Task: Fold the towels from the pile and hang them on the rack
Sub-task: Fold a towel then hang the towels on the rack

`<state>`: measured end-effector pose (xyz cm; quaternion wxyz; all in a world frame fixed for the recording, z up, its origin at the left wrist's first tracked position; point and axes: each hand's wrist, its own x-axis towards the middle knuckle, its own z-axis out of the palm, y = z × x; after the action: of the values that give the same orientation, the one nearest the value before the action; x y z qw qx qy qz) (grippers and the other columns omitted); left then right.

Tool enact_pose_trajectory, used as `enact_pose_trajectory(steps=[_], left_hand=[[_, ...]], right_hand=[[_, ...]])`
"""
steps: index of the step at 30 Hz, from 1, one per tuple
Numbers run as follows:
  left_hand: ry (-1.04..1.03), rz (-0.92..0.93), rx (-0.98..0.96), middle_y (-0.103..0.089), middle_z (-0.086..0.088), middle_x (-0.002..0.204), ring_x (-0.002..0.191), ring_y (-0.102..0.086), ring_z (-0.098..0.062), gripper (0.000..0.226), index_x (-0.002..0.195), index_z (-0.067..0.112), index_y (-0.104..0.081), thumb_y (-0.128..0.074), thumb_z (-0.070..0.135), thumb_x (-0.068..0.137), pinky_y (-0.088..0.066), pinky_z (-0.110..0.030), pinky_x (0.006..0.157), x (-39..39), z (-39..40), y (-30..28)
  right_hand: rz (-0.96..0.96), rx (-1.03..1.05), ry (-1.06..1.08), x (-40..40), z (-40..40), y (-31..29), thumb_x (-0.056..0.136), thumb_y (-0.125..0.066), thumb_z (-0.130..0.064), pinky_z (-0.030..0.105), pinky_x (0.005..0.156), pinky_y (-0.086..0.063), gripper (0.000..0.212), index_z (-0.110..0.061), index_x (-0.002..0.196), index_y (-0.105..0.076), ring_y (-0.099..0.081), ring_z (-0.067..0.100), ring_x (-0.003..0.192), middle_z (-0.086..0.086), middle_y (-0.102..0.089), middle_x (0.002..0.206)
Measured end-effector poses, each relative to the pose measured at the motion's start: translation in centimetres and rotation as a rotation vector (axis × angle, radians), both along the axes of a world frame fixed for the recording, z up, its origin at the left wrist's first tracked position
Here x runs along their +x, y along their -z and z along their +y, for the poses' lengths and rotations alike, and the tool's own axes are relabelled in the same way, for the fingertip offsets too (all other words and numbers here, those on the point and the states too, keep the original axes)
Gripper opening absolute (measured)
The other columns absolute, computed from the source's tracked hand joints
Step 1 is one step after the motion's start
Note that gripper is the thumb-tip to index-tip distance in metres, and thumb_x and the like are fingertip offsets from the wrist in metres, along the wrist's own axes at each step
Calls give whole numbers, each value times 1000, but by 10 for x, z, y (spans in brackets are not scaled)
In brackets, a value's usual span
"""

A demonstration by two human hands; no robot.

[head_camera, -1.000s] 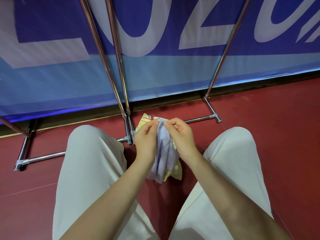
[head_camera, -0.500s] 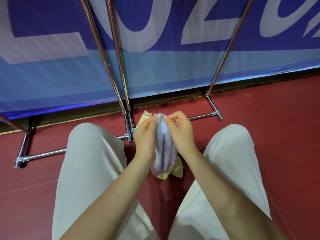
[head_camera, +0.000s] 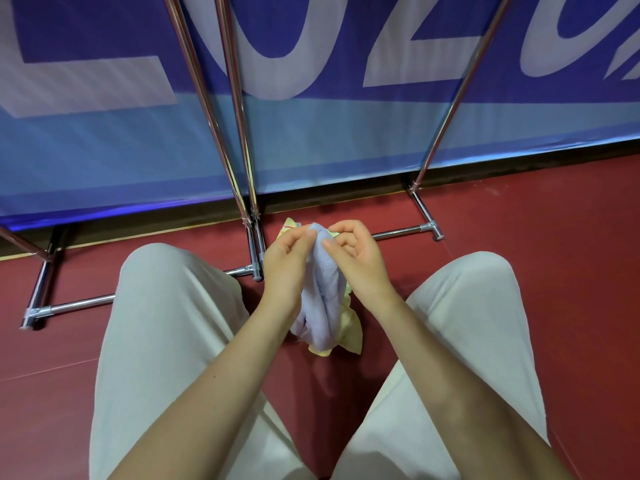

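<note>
Lavender terry, bunched into a long soft roll, was what the person had between both hands: the lavender towel (head_camera: 322,292) hung down from the fingertips in the gap between the knees, its top edge pinched by the left hand (head_camera: 289,263) and the right hand (head_camera: 356,258), fingers clamped on the cloth from either side. A second before, the two hands had been pressed close together over the bundle; now they sat a touch apart and the top hem showed between them, so I judged she or he was hunting for the corners to shake it open, the fold itself not yet begun. Under it a yellow towel (head_camera: 348,332) lay crumpled on the floor, all I could see of the pile. The rack (head_camera: 242,161), chrome tubing, stood just beyond the hands, its feet on the dark red floor (head_camera: 519,223), no towel on any rail in view. Behind it ran a blue banner (head_camera: 329,143) with big pale letters, and pale trousers (head_camera: 162,334) framed the scene
</note>
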<state>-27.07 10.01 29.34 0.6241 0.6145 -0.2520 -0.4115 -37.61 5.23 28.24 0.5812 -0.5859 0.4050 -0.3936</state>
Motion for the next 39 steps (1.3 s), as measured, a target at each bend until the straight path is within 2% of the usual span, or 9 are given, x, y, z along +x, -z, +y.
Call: enact_pose_trajectory(steps=[4,8,14,20,24,29,32,35,39], left_hand=[[56,-115,-62,-73,-3,96,96,-66,-9,14,94,11,-72,-57,13,95,-49,-21,90,10,0,-6],[132,-199,-139,-71,-5,96,92,-65,-11,12,92,15,-68,-57,9,94,-50,-22,85,18,2,-10],[172,-454,-225,-67,7,93,94,-63,-11,12,93,23,-62,-52,17,92,-49,-27,87,21,9,-6],[252,-651,-104,-59,13,85,76,-53,7,9,95,16,-55,-48,12,98,-38,-6,69,28,16,-2],[330,-629,24,-62,12,86,76,-53,4,3,91,17,-62,-60,19,93,-37,-6,70,30,19,2],[384,-391,176,-67,3,83,78,-58,-9,7,83,17,-71,-68,22,87,-46,-27,74,32,21,4],[219,-286,99,-60,2,74,67,-50,-6,13,82,10,-68,-63,17,92,-40,-21,62,33,21,0],[45,-284,-12,-63,6,80,74,-54,-3,10,88,13,-67,-59,17,93,-43,-18,70,36,21,-5],[-85,-247,-79,-64,7,85,81,-57,-6,13,86,16,-66,-58,25,91,-46,-24,78,49,21,-7]], right_hand=[[103,-18,-122,-8,2,5,92,-62,-10,26,72,-46,20,-16,111,-59,-54,12,76,7,-57,81],[248,-52,-206,-19,8,12,88,-62,-23,34,69,-43,19,-5,86,-58,-49,14,70,2,-53,74],[408,-265,-139,-28,19,19,90,-61,-25,18,71,-38,25,-7,75,-52,-44,6,73,-6,-46,78],[316,-110,-82,-36,33,19,95,-58,-20,18,58,-34,20,-11,78,-50,-37,5,59,-7,-42,64],[301,-109,0,-40,31,16,93,-59,-17,14,63,-38,13,-19,81,-54,-45,-2,64,-11,-53,71],[295,-85,33,-43,28,14,92,-62,-19,12,63,-38,13,-21,80,-57,-47,-1,66,-9,-55,73],[328,-76,-59,-45,26,16,89,-66,-23,22,59,-34,22,-15,71,-55,-40,7,61,-2,-46,66],[441,-54,-212,-45,25,26,86,-68,-32,29,58,-34,35,-7,69,-51,-38,10,60,-1,-41,63],[634,-43,-289,-48,23,44,88,-64,-36,29,60,-37,32,-14,68,-53,-48,15,59,-5,-50,62]])
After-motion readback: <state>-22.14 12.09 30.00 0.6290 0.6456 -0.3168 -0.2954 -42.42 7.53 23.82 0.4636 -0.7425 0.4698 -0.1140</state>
